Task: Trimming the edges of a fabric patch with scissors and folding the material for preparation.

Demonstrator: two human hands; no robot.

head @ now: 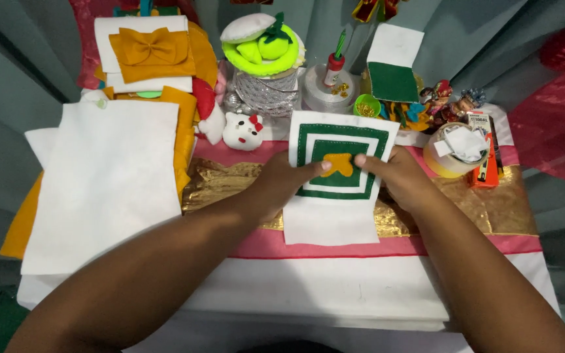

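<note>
A white felt sheet [331, 222] with nested green and white squares [308, 140] lies on the table. At its centre sits a small orange felt shape [340, 162]. My left hand [289, 180] rests on the sheet's left part, its thumb pressing the orange shape's left edge. From the right side, my right hand [397, 176] presses a fingertip on the shape's right edge.
A stack of white and orange felt [106, 176] lies at left. Behind stand a white cat toy [242, 131], a neon-green topped ornament [263, 46], a glue bottle [333, 68], a green bead bowl [366, 106] and a tape roll [456, 150]. Gold foil [479, 202] covers the table's middle.
</note>
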